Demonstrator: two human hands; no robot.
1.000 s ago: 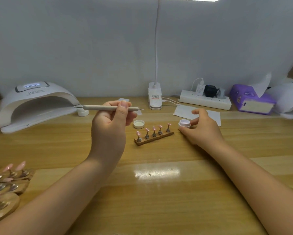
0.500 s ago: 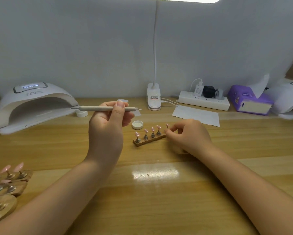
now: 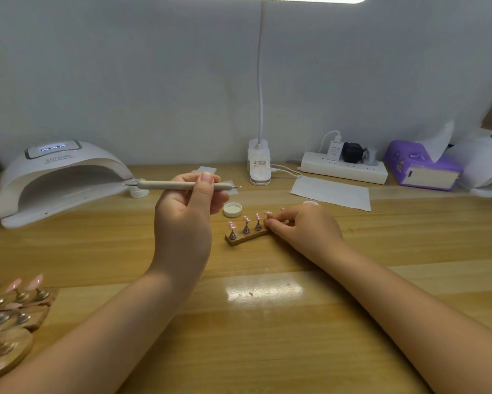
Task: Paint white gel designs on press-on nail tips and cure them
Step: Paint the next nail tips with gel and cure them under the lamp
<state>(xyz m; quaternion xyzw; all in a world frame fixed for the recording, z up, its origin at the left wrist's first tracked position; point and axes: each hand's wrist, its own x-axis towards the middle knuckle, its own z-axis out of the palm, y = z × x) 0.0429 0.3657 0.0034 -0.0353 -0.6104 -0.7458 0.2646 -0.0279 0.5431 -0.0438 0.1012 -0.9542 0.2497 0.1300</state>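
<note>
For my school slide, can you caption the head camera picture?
Left hand holds a dotting pen level while the right hand pinches the wooden nail-tip stand.

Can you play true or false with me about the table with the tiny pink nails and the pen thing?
1. The left hand holds the dotting pen level, above the table. True.
2. The right hand is inside the curing lamp. False: it pinches at the wooden nail stand, far from the lamp.
3. A small white lid lies open side up behind the stand. True.
4. The purple tissue box sits on the left of the table. False: it is on the right, by the power strip.
</note>
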